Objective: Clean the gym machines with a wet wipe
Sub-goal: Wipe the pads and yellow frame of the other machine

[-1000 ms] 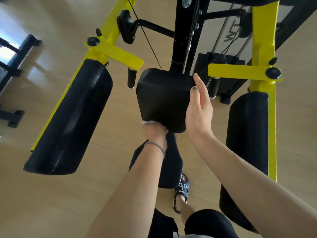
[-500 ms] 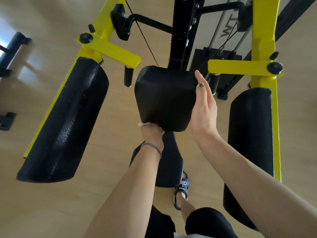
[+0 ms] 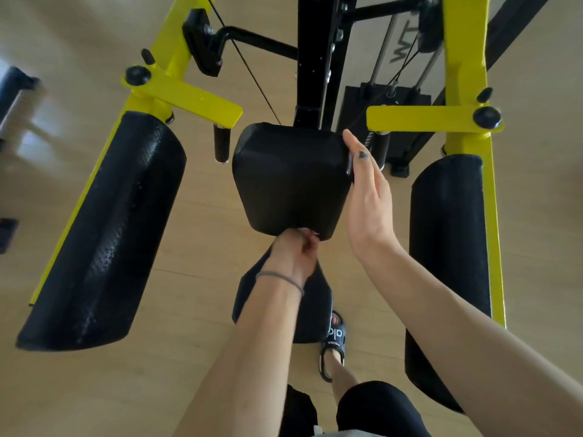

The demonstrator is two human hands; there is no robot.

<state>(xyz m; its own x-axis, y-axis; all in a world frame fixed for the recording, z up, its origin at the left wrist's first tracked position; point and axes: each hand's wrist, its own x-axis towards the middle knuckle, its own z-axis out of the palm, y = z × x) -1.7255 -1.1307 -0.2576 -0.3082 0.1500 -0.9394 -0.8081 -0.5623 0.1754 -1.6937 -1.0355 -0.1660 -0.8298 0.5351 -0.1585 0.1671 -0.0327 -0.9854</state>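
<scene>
The square black pad (image 3: pixel 290 178) sits dead centre on the machine, right hand (image 3: pixel 367 200) flat and straight-fingered against its 3 o'clock side, left hand (image 3: pixel 295 250) curled at its 6 o'clock edge, apparently bunching the barely visible wipe (image 3: pixel 302 229), so it's nearer.

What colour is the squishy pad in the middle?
The middle pad is black, seen best in the head view.
</scene>
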